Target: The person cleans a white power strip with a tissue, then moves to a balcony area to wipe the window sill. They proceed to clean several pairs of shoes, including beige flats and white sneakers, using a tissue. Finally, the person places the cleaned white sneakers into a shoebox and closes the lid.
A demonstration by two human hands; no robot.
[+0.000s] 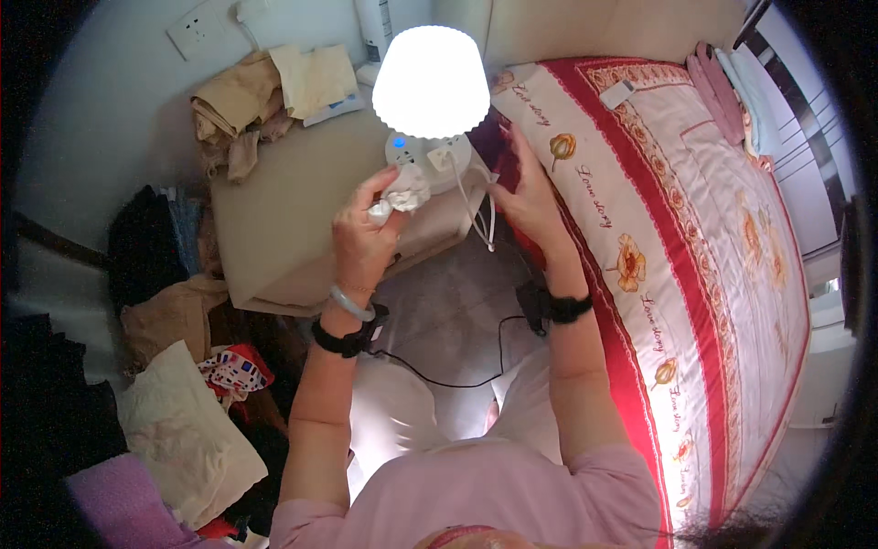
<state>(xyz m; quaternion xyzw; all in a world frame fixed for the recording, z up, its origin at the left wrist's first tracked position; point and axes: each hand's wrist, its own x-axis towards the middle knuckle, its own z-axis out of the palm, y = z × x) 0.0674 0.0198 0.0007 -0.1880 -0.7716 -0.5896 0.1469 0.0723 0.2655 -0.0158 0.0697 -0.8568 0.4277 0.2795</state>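
A lamp with a brightly glowing white ribbed shade point(432, 84) stands on the beige bedside cabinet point(274, 206). Its round white base point(422, 148) has sockets and a blue-lit button, with a white plug point(443, 161) in it. From the plug a white cable point(490, 229) hangs in a loop over the cabinet's edge. My left hand point(364, 229) is closed on a crumpled white tissue point(407, 189) just in front of the base. To the right of the base is my right hand point(532, 197), thumb and fingers apart, beside the cable; whether it touches the cable I cannot tell.
Folded tan cloths point(240, 96) lie at the cabinet's back left, below a wall socket point(194, 33). A bed with a red and white floral cover point(631, 210) runs along the right, with a small white remote point(617, 93) on it. Clothes and a cream pillow point(187, 439) are piled at left.
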